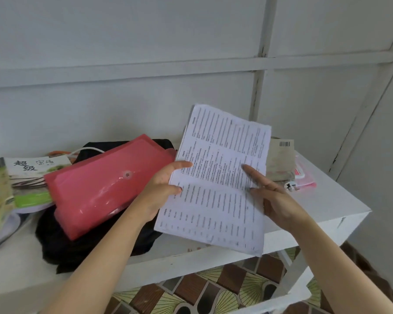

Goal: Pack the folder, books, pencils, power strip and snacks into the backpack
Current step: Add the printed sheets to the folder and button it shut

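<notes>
A sheaf of printed pages [216, 177] is lifted above the white table [327, 207]. My left hand [161, 189] grips its left edge, thumb on top. On the sheaf's right side rests my right hand [275, 196], index finger stretched across the print. A red plastic folder [104, 184] with a round snap lies tilted on the black backpack [77, 241], just left of my left hand. Books with green covers [27, 177] lie at the table's left. A white cable [86, 150] shows behind the folder.
A beige booklet with a barcode [280, 159] and a pink-and-white flat item [305, 175] lie at the table's back right. Behind the table stands a grey panelled wall. A patterned floor [213, 291] shows below the table's front edge.
</notes>
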The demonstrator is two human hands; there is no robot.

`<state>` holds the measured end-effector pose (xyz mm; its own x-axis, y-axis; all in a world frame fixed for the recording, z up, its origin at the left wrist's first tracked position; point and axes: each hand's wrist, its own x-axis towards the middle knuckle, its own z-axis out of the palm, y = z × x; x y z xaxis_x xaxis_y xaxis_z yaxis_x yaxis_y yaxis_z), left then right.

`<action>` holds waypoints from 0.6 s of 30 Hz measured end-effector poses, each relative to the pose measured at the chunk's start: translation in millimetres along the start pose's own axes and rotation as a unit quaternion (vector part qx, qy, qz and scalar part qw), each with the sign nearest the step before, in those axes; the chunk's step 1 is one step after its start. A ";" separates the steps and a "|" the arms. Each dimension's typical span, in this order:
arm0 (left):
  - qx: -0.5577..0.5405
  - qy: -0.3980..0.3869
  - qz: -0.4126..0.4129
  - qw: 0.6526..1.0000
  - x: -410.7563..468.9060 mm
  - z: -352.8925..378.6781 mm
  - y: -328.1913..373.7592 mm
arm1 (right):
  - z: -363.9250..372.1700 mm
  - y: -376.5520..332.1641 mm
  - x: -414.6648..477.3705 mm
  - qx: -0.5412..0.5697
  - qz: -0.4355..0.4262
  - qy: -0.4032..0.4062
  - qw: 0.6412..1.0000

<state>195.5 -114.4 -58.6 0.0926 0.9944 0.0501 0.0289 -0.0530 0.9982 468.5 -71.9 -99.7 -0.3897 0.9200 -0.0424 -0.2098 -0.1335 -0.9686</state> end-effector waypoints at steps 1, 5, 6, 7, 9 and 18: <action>0.008 0.005 0.010 1.000 -4.5 -2.6 2.7 | 6.0 -0.6 -0.1 0.006 0.002 -0.011 1.000; 0.062 0.031 0.010 0.998 -19.0 -24.2 11.0 | 33.8 -3.2 4.7 0.057 0.000 -0.033 0.998; 0.084 0.044 0.006 0.995 -22.5 -30.5 11.5 | 40.4 -2.5 7.2 0.071 0.001 -0.034 0.997; 0.104 0.067 0.010 0.992 -26.9 -37.1 11.2 | 46.6 -1.8 9.8 0.085 0.005 -0.034 0.996; 0.148 0.150 0.041 0.977 -36.2 -51.0 9.4 | 56.7 0.9 15.4 0.112 0.017 -0.038 0.993; 0.318 0.311 -0.076 0.893 -66.5 -134.3 1.2 | 79.5 -3.8 22.3 0.144 0.049 -0.038 0.988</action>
<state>55.7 -168.4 -56.2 -0.5244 0.8427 0.1217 0.5714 0.2423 0.7841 389.3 -80.1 -77.5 -0.4846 0.8685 -0.1039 -0.4089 -0.3300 -0.8508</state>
